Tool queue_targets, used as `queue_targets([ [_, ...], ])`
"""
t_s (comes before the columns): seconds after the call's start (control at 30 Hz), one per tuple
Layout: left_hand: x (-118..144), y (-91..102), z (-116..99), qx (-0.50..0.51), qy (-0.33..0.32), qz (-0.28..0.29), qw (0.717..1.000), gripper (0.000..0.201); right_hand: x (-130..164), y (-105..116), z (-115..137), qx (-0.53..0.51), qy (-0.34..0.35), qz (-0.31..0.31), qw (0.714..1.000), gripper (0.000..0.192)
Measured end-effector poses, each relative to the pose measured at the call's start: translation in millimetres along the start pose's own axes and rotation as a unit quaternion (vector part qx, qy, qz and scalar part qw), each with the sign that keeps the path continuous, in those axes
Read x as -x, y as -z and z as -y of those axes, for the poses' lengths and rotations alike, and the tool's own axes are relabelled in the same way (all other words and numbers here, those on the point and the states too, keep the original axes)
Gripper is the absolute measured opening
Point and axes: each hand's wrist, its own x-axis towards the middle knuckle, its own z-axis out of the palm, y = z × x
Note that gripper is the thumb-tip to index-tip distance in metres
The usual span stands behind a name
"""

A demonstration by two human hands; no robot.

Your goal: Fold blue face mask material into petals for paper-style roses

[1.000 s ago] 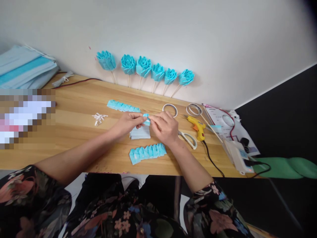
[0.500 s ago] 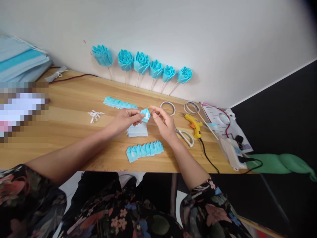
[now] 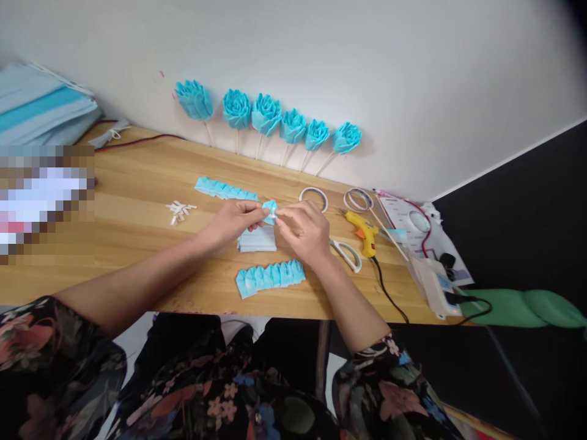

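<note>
A long wooden table (image 3: 137, 201) runs along a pale wall, and everything else sits by the small stack of pale blue folded sheets (image 3: 257, 239) at its middle. Far to the left of that stack, at the table's end, lies a pile of blue face masks (image 3: 41, 110). Behind the stack, six blue folded roses on sticks (image 3: 266, 116) lean against the wall. Just in front of the stack lies a pleated blue strip (image 3: 270, 276) of overlapping pointed folds; another pleated strip (image 3: 224, 189) lies just behind and to the left. Right of the stack are white-handled scissors (image 3: 346, 253), a yellow glue gun (image 3: 362, 229) and two tape rings (image 3: 314, 197). Left of it lies a scatter of small white strips (image 3: 181, 211).

Directly above the stack, the left hand (image 3: 233, 221) pinches a small blue folded piece (image 3: 269, 209) between thumb and fingertips; the piece is light blue, creased into a pointed petal shape, with a short white strip on its face. The right hand (image 3: 305, 229) meets it from the other side, fingers curled and its tips closed on the piece's right edge at that white strip
</note>
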Motion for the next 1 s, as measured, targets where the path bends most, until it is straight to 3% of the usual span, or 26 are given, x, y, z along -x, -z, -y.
queue_targets([
  [0.6, -5, 0.3, 11, 0.007, -0.011, 0.023, 1.000, 0.028, 2, 1, -1, 0.003, -0.033, 0.025, 0.999, 0.014],
  [0.87, -3, -1.0, 6, 0.010, 0.002, 0.025, 1.000, 0.028, 2, -1, -2, -0.026, -0.047, 0.022, 0.998, 0.012],
  [1.0, -1, 0.0, 5, -0.012, 0.000, 0.035, 0.999, 0.027, 0, -1, 2, -0.064, -0.100, 0.032, 0.992, 0.015],
])
